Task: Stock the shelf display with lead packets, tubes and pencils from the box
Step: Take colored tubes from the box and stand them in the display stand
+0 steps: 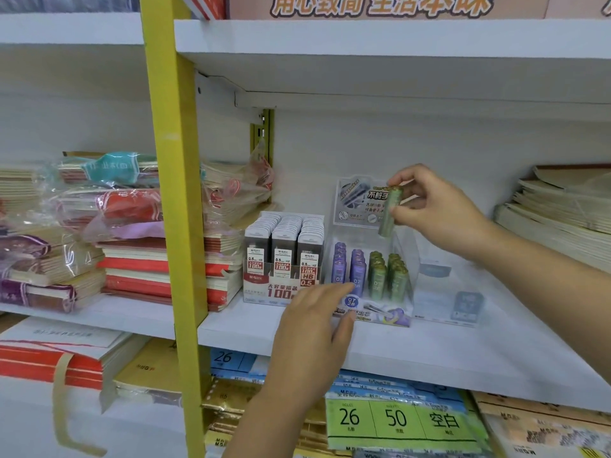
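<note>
Now, step: lower the green lead tube (390, 211) upright into the clear display tray (405, 256), centre frame.
Right hand (439, 206): fingertips pinching the tube.
Left hand (314, 335): open, steadying the tray front.

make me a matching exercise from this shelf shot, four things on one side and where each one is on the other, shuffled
Things:
1. green tube
2. left hand
3. purple tubes
4. grey lead packets

Places:
A. standing in the left rows of the clear display
B. pinched in the right hand above the clear display
C. packed in the red and white box
D. at the clear display's front left corner

Pairs: 1-B, 2-D, 3-A, 4-C
</note>
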Demonstrator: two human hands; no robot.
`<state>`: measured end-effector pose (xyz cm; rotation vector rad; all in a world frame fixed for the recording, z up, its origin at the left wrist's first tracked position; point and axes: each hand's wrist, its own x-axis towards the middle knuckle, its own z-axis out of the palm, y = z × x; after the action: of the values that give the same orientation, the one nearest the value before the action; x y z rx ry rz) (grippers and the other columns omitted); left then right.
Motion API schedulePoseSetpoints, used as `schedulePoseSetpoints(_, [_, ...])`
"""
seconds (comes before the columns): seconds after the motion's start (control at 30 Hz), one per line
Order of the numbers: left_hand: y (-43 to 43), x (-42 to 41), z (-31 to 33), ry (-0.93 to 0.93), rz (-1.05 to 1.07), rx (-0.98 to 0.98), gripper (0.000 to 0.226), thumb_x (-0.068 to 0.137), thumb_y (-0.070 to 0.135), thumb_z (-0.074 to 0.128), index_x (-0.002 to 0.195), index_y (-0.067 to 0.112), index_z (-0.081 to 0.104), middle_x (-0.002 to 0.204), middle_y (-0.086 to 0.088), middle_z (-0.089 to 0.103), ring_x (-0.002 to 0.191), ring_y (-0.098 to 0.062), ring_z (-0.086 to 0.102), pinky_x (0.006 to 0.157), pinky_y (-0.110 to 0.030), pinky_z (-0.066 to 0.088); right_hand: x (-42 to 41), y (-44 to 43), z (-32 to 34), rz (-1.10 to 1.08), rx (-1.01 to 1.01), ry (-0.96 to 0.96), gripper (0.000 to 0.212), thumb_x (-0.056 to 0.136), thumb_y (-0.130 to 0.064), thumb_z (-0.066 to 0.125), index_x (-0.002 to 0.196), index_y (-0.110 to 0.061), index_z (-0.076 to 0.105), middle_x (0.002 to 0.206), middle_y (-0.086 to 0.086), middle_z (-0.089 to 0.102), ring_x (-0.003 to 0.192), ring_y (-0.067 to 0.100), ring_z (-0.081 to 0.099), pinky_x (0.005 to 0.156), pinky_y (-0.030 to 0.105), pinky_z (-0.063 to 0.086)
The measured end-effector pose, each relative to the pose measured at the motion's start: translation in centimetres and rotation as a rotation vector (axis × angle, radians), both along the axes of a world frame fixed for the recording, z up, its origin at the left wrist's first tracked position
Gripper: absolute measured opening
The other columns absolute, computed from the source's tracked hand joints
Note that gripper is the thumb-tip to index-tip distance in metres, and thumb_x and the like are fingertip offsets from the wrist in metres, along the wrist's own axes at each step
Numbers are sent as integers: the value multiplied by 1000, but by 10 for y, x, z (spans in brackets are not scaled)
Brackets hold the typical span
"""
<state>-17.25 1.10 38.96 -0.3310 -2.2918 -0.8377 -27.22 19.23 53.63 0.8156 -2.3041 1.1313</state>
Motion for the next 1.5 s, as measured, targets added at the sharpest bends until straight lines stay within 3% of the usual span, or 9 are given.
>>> schedulePoseSetpoints(0.1, [-1, -2, -4, 2, -1, -22, 41, 100, 39, 52, 141, 40, 49, 131, 27, 47, 116, 18, 22, 96, 1, 12, -15, -4, 0, -97, 171, 44, 30, 82, -11, 69, 95, -36, 56, 91, -2, 67, 82, 17, 66, 75, 25, 49])
schedulePoseSetpoints(0.23, [-3, -3, -5, -5, -6, -52, 44, 101, 42, 49, 144, 40, 44, 141, 22, 47, 118, 18, 18, 97, 1, 8, -23, -13, -7, -141, 378, 89, 25, 82, -10, 72, 103, -19, 62, 97, 0, 65, 82, 16, 62, 76, 23, 46])
schedulePoseSetpoints(0.47, [-3, -5, -6, -14, 0, -85, 47, 101, 44, 46, 147, 38, 41, 143, 21, 45, 132, 2, 25, 104, -13, 16, -26, -21, -13, -122, 440, -25, 21, 80, -9, 70, 98, -19, 64, 93, -1, 64, 72, 1, 57, 60, 8, 44])
schedulePoseSetpoints(0.7, [-3, -4, -7, -11, -6, -76, 47, 101, 43, 48, 147, 38, 41, 142, 22, 45, 132, 3, 26, 106, -14, 17, -30, -21, -10, -119, 502, -84, 19, 85, -7, 66, 94, -23, 60, 94, 4, 66, 73, 13, 63, 76, 32, 55])
schedulePoseSetpoints(0.87, [-3, -4, -7, -6, -3, -73, 46, 101, 43, 49, 146, 38, 42, 142, 21, 45, 132, 3, 27, 104, -11, 15, -31, -18, -7, -113, 488, -135, 22, 86, -3, 68, 85, -23, 59, 93, 8, 67, 76, 20, 69, 77, 35, 58])
schedulePoseSetpoints(1.03, [-3, -5, -7, -4, -2, -80, 47, 101, 43, 49, 146, 38, 43, 142, 20, 46, 132, 3, 27, 104, -12, 16, -31, -15, -5, -85, 463, -185, 22, 86, 0, 68, 82, -20, 59, 91, 9, 66, 69, 18, 71, 63, 23, 58])
schedulePoseSetpoints(1.2, [-3, -5, -7, -2, 6, -84, 46, 100, 44, 48, 146, 38, 43, 141, 21, 46, 132, 3, 28, 105, -13, 18, -32, -17, -6, -123, 584, -122, 16, 85, -6, 71, 88, -18, 61, 95, 7, 66, 86, 23, 67, 83, 37, 56])
schedulePoseSetpoints(1.4, [-3, -5, -7, 6, 1, -83, 46, 100, 44, 48, 146, 38, 43, 141, 21, 46, 132, 4, 27, 106, -15, 20, -33, -18, -8, -145, 690, -34, 12, 86, -17, 71, 99, -17, 73, 81, -17, 58, 78, 2, 55, 64, 2, 38])
schedulePoseSetpoints(1.5, [-4, -6, -8, 16, -1, -80, 46, 100, 43, 49, 146, 38, 44, 141, 21, 47, 132, 3, 27, 106, -15, 20, -33, -18, -9, -144, 667, -14, 14, 87, -18, 70, 101, -16, 73, 80, -18, 57, 76, -2, 54, 64, 5, 37])
